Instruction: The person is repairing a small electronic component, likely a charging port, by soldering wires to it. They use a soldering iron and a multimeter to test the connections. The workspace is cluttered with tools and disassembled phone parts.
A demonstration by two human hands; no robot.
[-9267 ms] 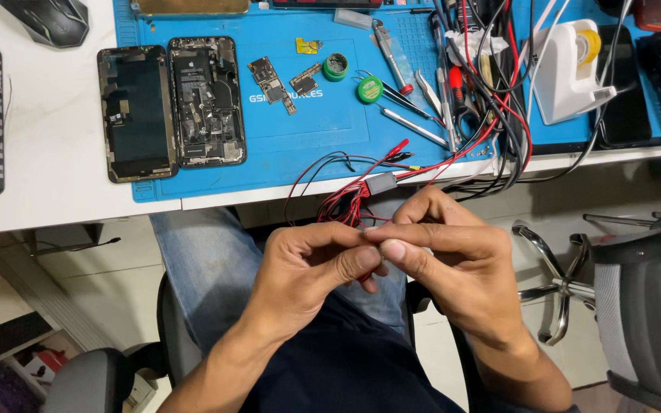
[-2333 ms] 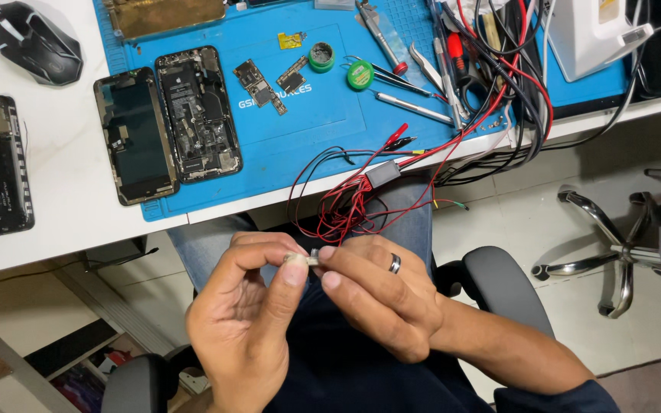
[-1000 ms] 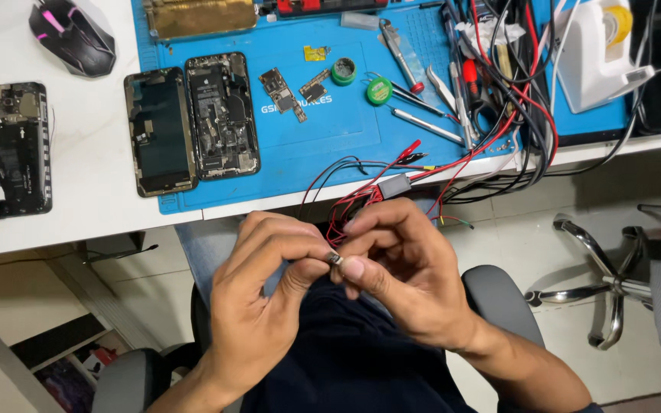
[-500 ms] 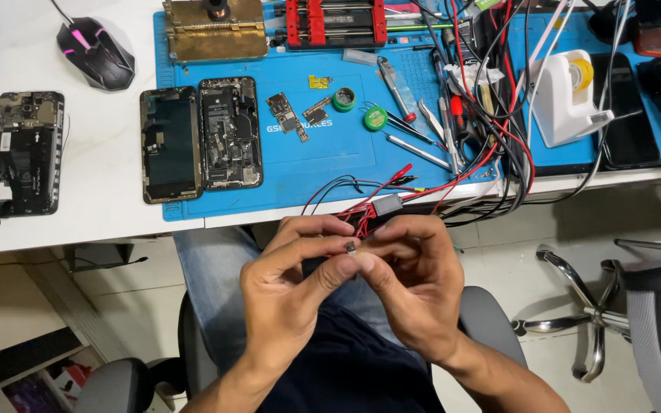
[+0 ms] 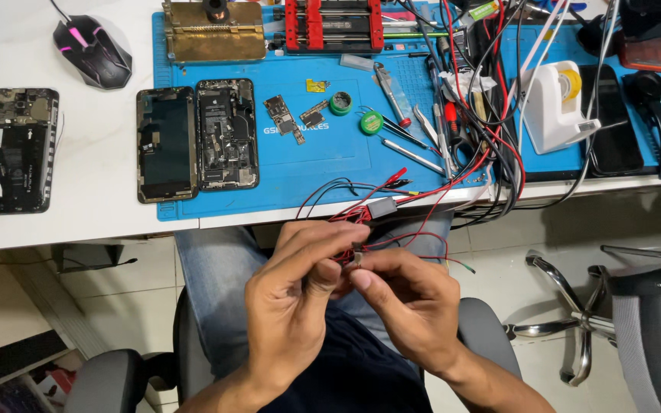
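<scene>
1. Head view looks down on both hands, held together above the lap, just near of the white table edge.
2. Left hand has its fingers curled and pressed together, thumb and forefinger pinching a small dark part at the fingertips.
3. Right hand meets it from the right, its thumb and forefinger closed on the same small part; the fingertips of both hands touch.
4. Red and black wires run from the pinch up and right toward the table, passing a small grey connector block.
5. The part is too small to tell its long axis or which way it points.
6. On the blue mat farther off lie an opened phone and a tape dispenser to the right.
</scene>
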